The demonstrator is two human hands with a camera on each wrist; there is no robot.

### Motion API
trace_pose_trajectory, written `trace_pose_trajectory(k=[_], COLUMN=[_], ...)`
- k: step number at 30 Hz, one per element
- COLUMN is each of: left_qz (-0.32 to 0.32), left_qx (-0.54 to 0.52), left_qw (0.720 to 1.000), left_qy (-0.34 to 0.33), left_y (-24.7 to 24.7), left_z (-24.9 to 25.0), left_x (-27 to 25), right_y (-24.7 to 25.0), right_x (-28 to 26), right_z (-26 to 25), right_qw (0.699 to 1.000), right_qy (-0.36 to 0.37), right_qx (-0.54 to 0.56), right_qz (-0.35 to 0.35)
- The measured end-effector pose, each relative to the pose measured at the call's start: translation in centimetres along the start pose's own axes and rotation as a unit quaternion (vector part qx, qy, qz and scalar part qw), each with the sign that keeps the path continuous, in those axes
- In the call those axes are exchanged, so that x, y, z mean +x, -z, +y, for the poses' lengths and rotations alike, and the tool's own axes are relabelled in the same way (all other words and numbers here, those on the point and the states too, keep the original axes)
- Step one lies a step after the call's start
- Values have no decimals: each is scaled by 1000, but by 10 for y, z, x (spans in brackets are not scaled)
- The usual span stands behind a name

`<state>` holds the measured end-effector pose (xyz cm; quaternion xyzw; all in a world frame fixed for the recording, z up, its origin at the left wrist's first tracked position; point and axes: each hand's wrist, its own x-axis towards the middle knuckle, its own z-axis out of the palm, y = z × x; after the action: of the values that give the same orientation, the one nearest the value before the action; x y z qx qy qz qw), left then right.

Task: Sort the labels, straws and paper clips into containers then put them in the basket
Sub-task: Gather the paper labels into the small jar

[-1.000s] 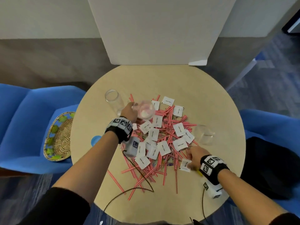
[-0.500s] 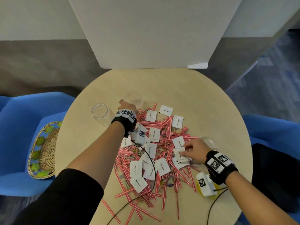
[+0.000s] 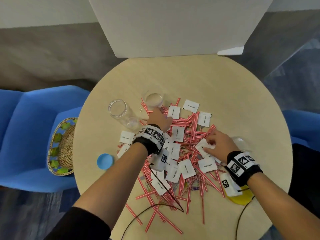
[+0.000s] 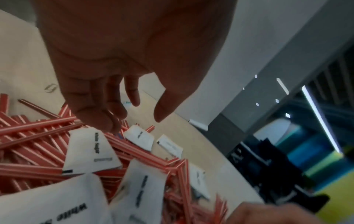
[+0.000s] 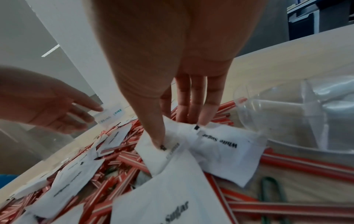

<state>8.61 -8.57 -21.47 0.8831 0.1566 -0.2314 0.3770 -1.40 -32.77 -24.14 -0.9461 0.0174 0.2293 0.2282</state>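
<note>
A heap of red-and-white straws (image 3: 190, 134) mixed with white labels (image 3: 186, 168) covers the middle of the round table (image 3: 216, 84); paper clips (image 3: 194, 188) lie among them. My left hand (image 3: 161, 116) hovers over the heap's far left edge, just below a clear cup (image 3: 153, 99). In the left wrist view its fingers (image 4: 114, 121) hang relaxed and hold nothing. At the heap's right side my right hand (image 3: 210, 143) pinches a few labels (image 5: 172, 141) between thumb and fingers. A clear container (image 5: 296, 113) stands just right of it.
A clear jar (image 3: 119, 110) stands left of the cup, with one paper clip (image 3: 141, 109) beside it. A blue lid (image 3: 105, 161) and a yellow lid (image 3: 242, 198) lie near the table's edges. The woven basket (image 3: 60, 146) rests on the blue chair at left. A white board (image 3: 173, 26) rises behind the table.
My left hand carried the clear cup to the far side of the heap, let it go and drew back. My right hand moved up the heap's right side, gathering labels.
</note>
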Motion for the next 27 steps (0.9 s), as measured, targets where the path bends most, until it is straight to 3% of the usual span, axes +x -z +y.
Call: trace_pose_trajectory(k=[5, 9, 17, 20, 22, 24, 26, 27], left_qz=[39, 74, 81, 84, 56, -30, -121, -137], left_qx=[147, 175, 127, 86, 34, 5, 84, 145], left_qw=[985, 979, 986, 987, 989, 985, 965, 953], left_qy=[-85, -78, -76, -103, -134, -172, -215, -228], left_y=[-23, -32, -33, -25, -17, -10, -10, -13], left_z=[8, 8, 8, 9, 4, -4, -14, -19], left_x=[22, 34, 35, 23, 12, 2, -6, -9], right_y=[-3, -5, 6, 17, 28, 43, 56, 62], right_x=[1, 3, 0, -4, -3, 3, 15, 23], right_z=[7, 8, 8, 10, 12, 14, 17, 18], right_qw=[1000, 1000, 996, 985, 974, 962, 951, 952], right_qy=[3, -2, 1, -30, -40, -46, -61, -67], right_qx=[15, 20, 84, 169, 218, 260, 299, 297], right_qz=[12, 10, 6, -14, -51, -74, -48, -19])
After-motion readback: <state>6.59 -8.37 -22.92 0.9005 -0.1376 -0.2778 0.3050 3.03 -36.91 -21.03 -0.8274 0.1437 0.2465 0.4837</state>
